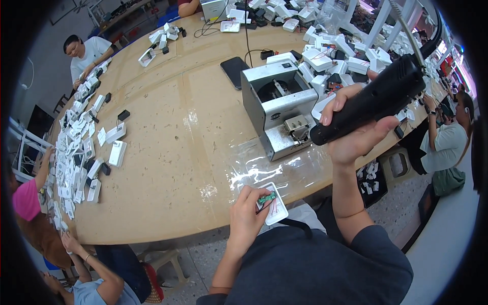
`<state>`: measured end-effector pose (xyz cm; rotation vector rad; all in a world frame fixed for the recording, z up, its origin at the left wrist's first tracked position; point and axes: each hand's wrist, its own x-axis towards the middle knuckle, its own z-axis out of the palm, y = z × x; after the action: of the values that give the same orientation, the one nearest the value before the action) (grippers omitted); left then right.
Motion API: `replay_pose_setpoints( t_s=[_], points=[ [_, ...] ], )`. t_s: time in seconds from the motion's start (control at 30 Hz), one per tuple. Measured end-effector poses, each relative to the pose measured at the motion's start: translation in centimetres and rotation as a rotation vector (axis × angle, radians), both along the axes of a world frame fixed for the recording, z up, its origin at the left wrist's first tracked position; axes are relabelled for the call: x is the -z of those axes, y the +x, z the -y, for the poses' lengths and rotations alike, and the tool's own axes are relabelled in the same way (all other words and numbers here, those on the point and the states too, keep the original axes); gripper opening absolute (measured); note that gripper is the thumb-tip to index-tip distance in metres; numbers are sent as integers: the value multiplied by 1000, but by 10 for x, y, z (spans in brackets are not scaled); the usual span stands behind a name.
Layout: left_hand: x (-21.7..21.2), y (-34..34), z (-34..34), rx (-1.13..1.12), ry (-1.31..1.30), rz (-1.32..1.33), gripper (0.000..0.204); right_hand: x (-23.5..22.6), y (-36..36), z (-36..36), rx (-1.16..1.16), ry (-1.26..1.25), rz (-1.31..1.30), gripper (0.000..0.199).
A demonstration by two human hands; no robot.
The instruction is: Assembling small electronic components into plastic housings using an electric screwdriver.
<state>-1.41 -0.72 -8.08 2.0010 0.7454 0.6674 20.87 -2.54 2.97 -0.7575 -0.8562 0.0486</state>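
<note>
My left hand [247, 217] is closed in a pinch on a small green circuit board [267, 199] with thin red wires. The board is at a shallow white plastic case [277, 209], which lies at the table's near edge by my lap. My right hand [351, 137] is wrapped around a black electric screwdriver [373, 99], raised over the right part of the table. Its thick end points up to the right and its narrow end down to the left. Beside that narrow end stands a grey metal screw feeder [277, 107]. The screwdriver's bit cannot be made out.
White cases and black parts form a large heap [340, 53] at the far right and a long pile [76, 152] on the left. A black phone [234, 72] lies behind the feeder. A metal spring [406, 30] runs up from the screwdriver. Other people sit around the table.
</note>
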Motion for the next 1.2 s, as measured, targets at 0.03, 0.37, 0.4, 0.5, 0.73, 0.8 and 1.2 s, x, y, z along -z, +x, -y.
replay_pose_setpoints(
  t_s=[0.03, 0.37, 0.4, 0.5, 0.73, 0.8, 1.2],
  points=[
    [1, 1, 1, 1, 2, -2, 26, 2, 5, -2, 16, -9, 27, 92],
    [-4, 1, 3, -6, -24, -44, 26, 26, 8, -14, 10, -211, 40, 103],
    [-5, 2, 2, -6, -27, -38, 26, 27, 10, -15, 7, -233, 55, 105],
    [-6, 2, 3, -4, -35, -36, 25, 29, 12, -14, 18, -238, 49, 107],
    [-8, 4, 1, -11, -23, -46, 26, 28, 13, -15, -15, -279, 93, 107],
    [-8, 2, 0, 2, -20, -65, 24, 28, 13, -16, -68, -242, 109, 104],
    [-1, 1, 2, -11, -7, -24, 25, 15, 4, -25, -132, -343, 130, 109]
  ],
)
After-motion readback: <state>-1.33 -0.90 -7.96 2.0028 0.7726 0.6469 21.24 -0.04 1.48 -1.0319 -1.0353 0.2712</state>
